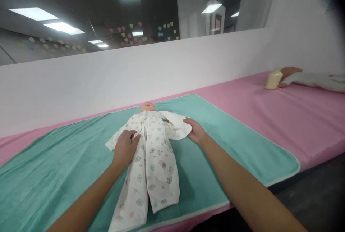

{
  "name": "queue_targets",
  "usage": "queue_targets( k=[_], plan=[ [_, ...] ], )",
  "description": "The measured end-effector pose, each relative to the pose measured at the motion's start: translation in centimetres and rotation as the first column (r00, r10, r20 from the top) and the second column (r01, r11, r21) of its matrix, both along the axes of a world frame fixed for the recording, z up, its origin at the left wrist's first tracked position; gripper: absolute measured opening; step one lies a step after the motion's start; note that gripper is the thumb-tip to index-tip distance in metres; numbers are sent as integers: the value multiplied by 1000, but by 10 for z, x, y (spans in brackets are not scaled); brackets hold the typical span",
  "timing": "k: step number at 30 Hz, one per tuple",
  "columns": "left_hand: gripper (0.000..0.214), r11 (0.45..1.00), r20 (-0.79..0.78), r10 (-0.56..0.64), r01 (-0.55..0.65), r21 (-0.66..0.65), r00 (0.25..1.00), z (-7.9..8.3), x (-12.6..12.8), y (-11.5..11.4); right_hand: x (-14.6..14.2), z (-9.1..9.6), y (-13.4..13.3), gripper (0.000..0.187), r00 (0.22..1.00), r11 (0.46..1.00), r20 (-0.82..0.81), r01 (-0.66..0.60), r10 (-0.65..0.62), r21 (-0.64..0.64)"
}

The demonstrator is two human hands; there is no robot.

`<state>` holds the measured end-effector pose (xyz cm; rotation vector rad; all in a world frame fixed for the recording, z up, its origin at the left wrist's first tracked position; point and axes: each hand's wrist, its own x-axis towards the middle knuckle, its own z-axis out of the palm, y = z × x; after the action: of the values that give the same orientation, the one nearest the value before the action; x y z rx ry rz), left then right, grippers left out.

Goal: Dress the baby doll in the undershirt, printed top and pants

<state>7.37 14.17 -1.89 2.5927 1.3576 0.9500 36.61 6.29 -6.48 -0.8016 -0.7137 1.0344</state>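
A white baby romper (161, 163) with small printed animals lies spread over a baby doll, its legs towards me. Only the doll's head (148, 107) shows at the collar; the body is hidden under the cloth. My right hand (195, 130) is closed on the end of the right-side sleeve (178, 124), holding it out sideways. On the left of the chest, my left hand (126, 147) has its fingers and thumb bent around a bit of the romper's front. The left-side sleeve (111, 142) lies slanted outward beside that hand.
Beneath the doll is a green blanket (72, 153) with pale edging, on a pink table cover (248, 106). A cream bottle (274, 80) and another doll in pale clothes (312, 80) are at the far right. Behind runs a white wall (134, 73) with a window (156, 12) above.
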Motion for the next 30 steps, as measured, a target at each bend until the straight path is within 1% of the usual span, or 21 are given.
queue_targets(
  k=[2, 3, 5, 7, 8, 10, 13, 15, 17, 18, 20, 21, 22, 23, 24, 25, 26, 27, 28, 29, 30],
  plan=[
    [31, 988, -45, -61, 67, 139, 997, -4, -4, 3, -2, 4, -4, 16, 987, 992, -106, -111, 117, 64],
    [30, 972, -71, -106, 118, 201, 992, -8, -7, 3, -2, 6, -6, 15, 979, 986, -139, -138, 150, 88],
    [26, 927, -106, -212, 234, 293, 972, -15, -13, 2, -5, 10, -10, 13, 975, 985, -157, -141, 156, 103],
    [22, 882, -116, -312, 333, 333, 943, -21, -16, -1, -10, 12, -13, 13, 977, 985, -150, -136, 151, 105],
    [21, 871, -107, -344, 359, 334, 933, -23, -17, -3, -13, 13, -14, 15, 978, 985, -144, -136, 150, 103],
    [22, 876, -73, -378, 382, 294, 923, -23, -17, -8, -21, 16, -11, 16, 982, 988, -128, -127, 138, 87],
    [24, 893, 2, -411, 402, 202, 912, -18, -17, -14, -36, 27, 7, 12, 993, 997, -97, -56, 61, 47],
    [26, 899, 49, -423, 412, 151, 905, -14, -18, -17, -52, 43, 27, 12, 997, 999, -71, 13, -11, 40],
    [27, 896, 86, -438, 427, 120, 895, -13, -20, -20, -73, 67, 50, 13, 998, 997, -12, 65, -64, 46],
    [27, 892, 106, -449, 439, 108, 887, -12, -22, -20, -86, 79, 60, 14, 996, 997, 53, 72, -74, 39],
    [27, 891, 175, -454, 449, 70, 874, -13, -24, -21, -113, 103, 75, 16, 963, 998, 263, 58, -62, 23],
    [27, 901, 238, -427, 433, 29, 872, -13, -25, -20, -126, 112, 78, 16, 909, 997, 413, 45, -63, 55],
    [27, 916, 324, -369, 399, -31, 871, -13, -27, -19, -139, 117, 79, 16, 816, 998, 576, 18, -54, 67],
    [26, 928, 414, -284, 357, -108, 865, -13, -28, -18, -151, 119, 76, 16, 686, 998, 727, -17, -34, 63],
    [26, 931, 497, -186, 314, -188, 847, -14, -29, -16, -161, 117, 71, 15, 525, 998, 851, -55, -6, 42],
    [26, 923, 563, -94, 283, -260, 821, -14, -30, -13, -169, 112, 64, 13, 359, 996, 933, -86, 16, 16],
    [26, 912, 607, -22, 265, -314, 794, -14, -32, -10, -174, 104, 56, 10, 205, 993, 978, -115, 21, 3],
    [26, 902, 634, 23, 258, -347, 773, -15, -33, -7, -178, 95, 46, 7, 76, 990, 997, -137, -9, 20],
    [26, 895, 648, 48, 256, -366, 760, -16, -34, -5, -179, 86, 36, 8, -11, 988, 998, -147, -57, 54],
    [27, 889, 655, 61, 257, -378, 753, -17, -35, -2, -178, 77, 26, 11, -63, 986, 994, -141, -93, 83],
    [27, 885, 657, 66, 259, -386, 751, -18, -35, 0, -175, 70, 16, 13, -83, 988, 989, -111, -118, 109]
  ],
)
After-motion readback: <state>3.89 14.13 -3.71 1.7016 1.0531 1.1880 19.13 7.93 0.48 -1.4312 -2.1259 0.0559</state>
